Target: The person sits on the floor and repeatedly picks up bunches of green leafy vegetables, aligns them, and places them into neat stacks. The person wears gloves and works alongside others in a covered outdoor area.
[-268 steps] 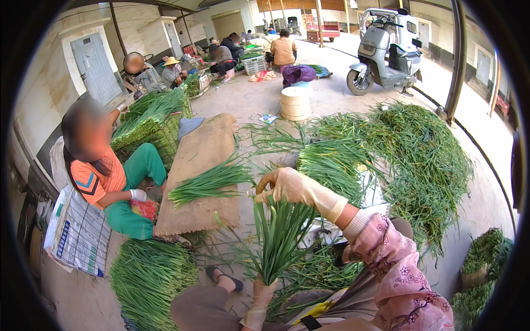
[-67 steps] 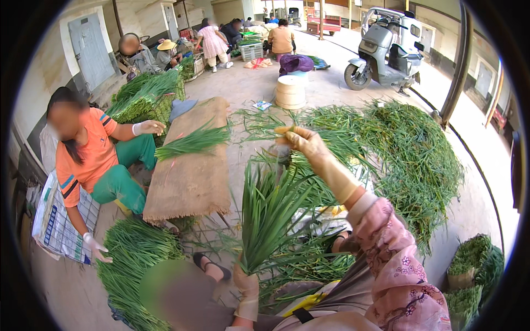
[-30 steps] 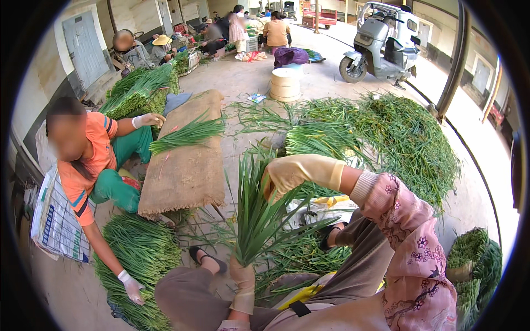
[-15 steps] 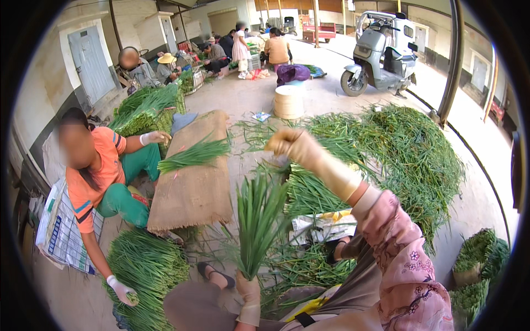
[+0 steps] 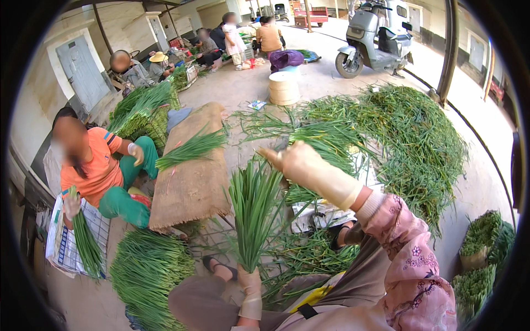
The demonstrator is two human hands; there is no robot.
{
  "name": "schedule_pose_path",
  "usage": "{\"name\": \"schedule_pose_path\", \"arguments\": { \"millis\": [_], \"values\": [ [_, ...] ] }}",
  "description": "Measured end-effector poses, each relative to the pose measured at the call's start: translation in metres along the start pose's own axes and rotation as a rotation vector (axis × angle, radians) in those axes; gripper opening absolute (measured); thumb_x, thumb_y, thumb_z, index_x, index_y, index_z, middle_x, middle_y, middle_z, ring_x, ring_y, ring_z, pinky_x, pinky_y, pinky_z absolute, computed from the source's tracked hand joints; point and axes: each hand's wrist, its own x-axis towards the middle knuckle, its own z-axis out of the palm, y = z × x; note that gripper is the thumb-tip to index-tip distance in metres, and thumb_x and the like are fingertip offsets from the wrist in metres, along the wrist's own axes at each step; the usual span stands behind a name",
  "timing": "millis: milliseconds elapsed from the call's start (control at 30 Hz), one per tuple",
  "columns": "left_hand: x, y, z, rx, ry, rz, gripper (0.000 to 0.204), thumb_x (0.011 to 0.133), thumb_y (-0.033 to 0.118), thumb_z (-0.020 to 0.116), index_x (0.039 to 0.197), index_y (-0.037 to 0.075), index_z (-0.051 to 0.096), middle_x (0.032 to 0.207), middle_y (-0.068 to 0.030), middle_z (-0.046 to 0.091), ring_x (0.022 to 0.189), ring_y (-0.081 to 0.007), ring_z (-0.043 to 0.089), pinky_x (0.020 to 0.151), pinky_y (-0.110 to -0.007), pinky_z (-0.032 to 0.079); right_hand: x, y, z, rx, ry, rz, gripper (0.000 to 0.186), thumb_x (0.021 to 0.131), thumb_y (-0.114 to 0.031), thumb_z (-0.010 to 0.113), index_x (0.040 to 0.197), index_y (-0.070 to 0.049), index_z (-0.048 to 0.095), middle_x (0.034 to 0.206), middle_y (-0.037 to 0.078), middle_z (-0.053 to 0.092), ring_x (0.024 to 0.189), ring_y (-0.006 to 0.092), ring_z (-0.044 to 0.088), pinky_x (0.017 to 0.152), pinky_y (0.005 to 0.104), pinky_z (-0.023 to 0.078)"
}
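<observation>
Cream rubber gloves on left hand (image 5: 249, 281) and right hand (image 5: 301, 164); pink floral sleeve; brown trousers.

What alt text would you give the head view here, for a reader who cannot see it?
A gloved left hand grips a bunch of green chives upright by its base, while the gloved right hand is raised beside its tips. A seated person in an orange shirt holds another bunch beside a burlap mat, with chive piles on the floor around.

Printed white sack (image 5: 63, 243) with blue grid flat on ground, far left.
</observation>
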Motion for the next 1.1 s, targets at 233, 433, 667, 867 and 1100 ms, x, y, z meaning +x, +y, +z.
{"name": "schedule_pose_path", "arguments": {
  "millis": [233,433,667,867,1100],
  "values": [
    [-0.002,-0.003,0.002,0.096,-0.066,0.015,0.038,0.074,0.008,0.064,0.111,0.006,0.053,0.096,-0.0145,0.064,0.085,-0.0296,0.063,0.074,-0.037,0.048,0.005,0.057,0.028,1.108,-0.236,0.113,0.048,0.086,-0.048,0.058,0.104,-0.004,0.063,0.070,0.007,0.066,0.059,0.0150,0.061,0.054,0.0292,0.049],
    [-0.003,-0.010,0.003,0.094,-0.097,-0.025,0.038,0.074,0.006,0.064,0.111,0.003,0.053,0.098,-0.0155,0.063,0.088,-0.0298,0.062,0.078,-0.037,0.047,-0.011,0.022,0.037,0.670,-0.040,-0.043,0.025,0.084,-0.030,0.063,0.090,-0.005,0.061,0.070,0.013,0.064,0.065,0.0266,0.063,0.059,0.0353,0.050],
    [0.019,0.020,0.004,0.097,-0.333,-0.048,0.038,0.075,0.009,0.064,0.111,0.002,0.052,0.094,-0.0162,0.064,0.089,-0.0302,0.062,0.079,-0.036,0.046,-0.008,0.099,0.116,0.302,0.242,0.531,0.017,0.085,-0.022,0.058,0.092,-0.008,0.063,0.071,0.011,0.065,0.068,0.0252,0.065,0.063,0.0351,0.051],
    [0.063,0.069,-0.004,0.781,-0.308,0.233,0.046,0.079,0.008,0.060,0.123,0.009,0.049,0.097,-0.0135,0.063,0.087,-0.0311,0.064,0.077,-0.039,0.049,-0.099,0.000,0.108,1.050,0.530,0.549,0.045,0.084,-0.044,0.061,0.104,-0.004,0.059,0.093,0.016,0.062,0.084,0.0254,0.059,0.075,0.0375,0.048],
    [0.065,0.129,0.044,1.306,-0.433,0.584,0.046,0.084,0.008,0.052,0.129,0.014,0.046,0.090,-0.0051,0.061,0.077,-0.0198,0.065,0.064,-0.035,0.052,-0.099,-0.156,0.206,2.770,-0.455,0.720,0.092,0.076,-0.059,0.063,0.139,-0.006,0.023,0.140,0.018,0.033,0.125,0.0314,0.037,0.104,0.0475,0.030]
  ]
}}
